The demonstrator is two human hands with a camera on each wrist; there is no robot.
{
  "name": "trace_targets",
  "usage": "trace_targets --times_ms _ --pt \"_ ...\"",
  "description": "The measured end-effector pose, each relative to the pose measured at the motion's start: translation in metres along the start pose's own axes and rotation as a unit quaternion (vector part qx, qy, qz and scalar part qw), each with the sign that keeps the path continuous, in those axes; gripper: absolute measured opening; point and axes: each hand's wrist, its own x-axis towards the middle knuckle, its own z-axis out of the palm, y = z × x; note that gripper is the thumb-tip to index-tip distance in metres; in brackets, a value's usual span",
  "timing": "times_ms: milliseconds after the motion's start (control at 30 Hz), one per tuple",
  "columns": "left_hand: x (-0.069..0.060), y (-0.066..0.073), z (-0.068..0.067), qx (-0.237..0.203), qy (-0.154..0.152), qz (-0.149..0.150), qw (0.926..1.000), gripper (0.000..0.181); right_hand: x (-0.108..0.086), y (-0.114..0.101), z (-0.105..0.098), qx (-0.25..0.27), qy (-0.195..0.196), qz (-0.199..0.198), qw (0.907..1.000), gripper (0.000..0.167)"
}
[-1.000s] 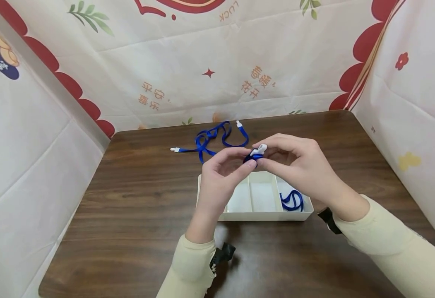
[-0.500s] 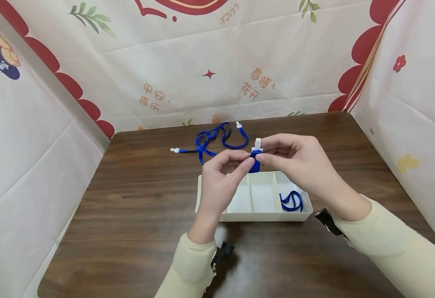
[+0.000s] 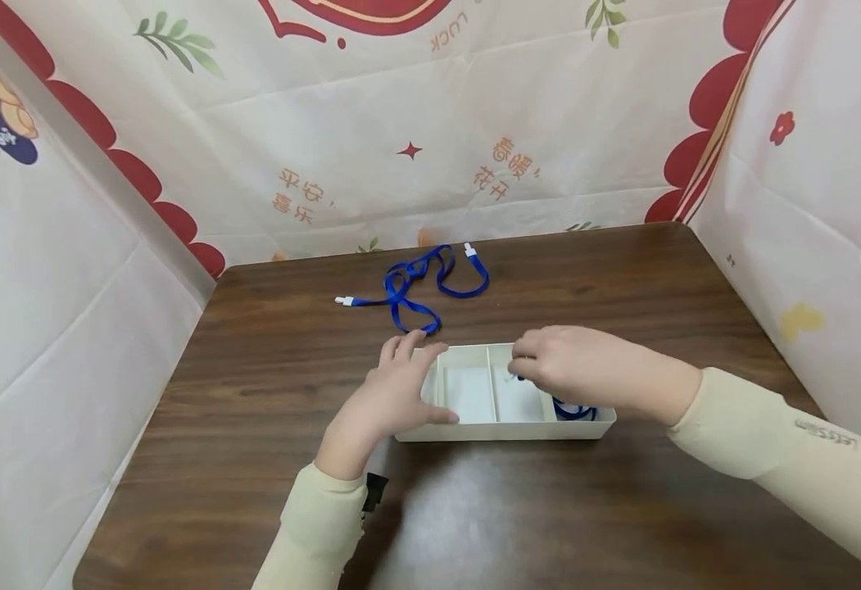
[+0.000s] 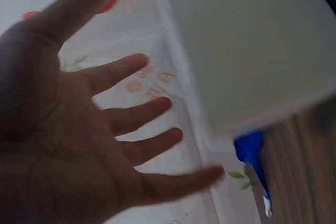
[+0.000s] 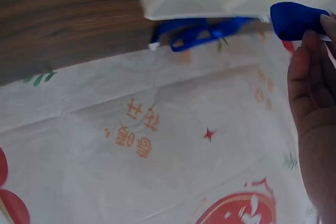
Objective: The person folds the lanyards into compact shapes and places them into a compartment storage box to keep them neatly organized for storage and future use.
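Observation:
My right hand (image 3: 585,365) pinches a rolled-up blue lanyard (image 5: 296,20) above the white divided tray (image 3: 511,432). In the head view my fingers cover nearly all of that roll; the right wrist view shows its blue band at the fingertips. Over the left end of the tray, my left hand (image 3: 393,393) has its fingers spread and holds nothing. The left wrist view shows its extended fingers beside the pale tray wall. Another coiled blue lanyard (image 3: 576,412) lies in the tray's rightmost compartment, partly hidden behind my right hand.
Behind the tray, a loose blue lanyard (image 3: 415,266) with white clips at its ends lies tangled on the brown wooden table (image 3: 253,410). Printed white cloth (image 3: 371,106) hangs behind the table and along both sides.
Both hands held the rolled lanyard together above the tray. The left hand has let go and moved left and down; the right hand has lowered the roll toward the tray.

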Motion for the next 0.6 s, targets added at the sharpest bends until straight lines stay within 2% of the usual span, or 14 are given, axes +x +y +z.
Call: trace_targets --times_ms 100,200,400,500,600 --pt "0.004 -0.006 0.004 0.048 -0.052 -0.027 0.9972 0.112 -0.001 0.001 0.016 -0.059 -0.029 -0.051 0.9965 0.025" --pt "0.007 -0.009 0.009 0.067 -0.068 -0.036 0.9948 0.118 -0.001 0.002 0.032 -0.060 -0.063 -0.069 0.9938 0.026" --pt "0.013 -0.001 0.007 0.108 -0.071 -0.039 0.9909 0.122 0.003 0.005 0.046 0.014 -0.125 -0.034 0.9914 0.022" --pt "0.018 0.001 0.004 0.117 -0.069 -0.051 0.9894 0.122 0.008 0.008 0.048 0.044 -0.134 -0.014 0.9899 0.019" --pt "0.022 0.002 0.004 0.110 -0.072 -0.060 0.9895 0.122 0.011 0.012 0.051 0.046 -0.145 -0.002 0.9884 0.018"
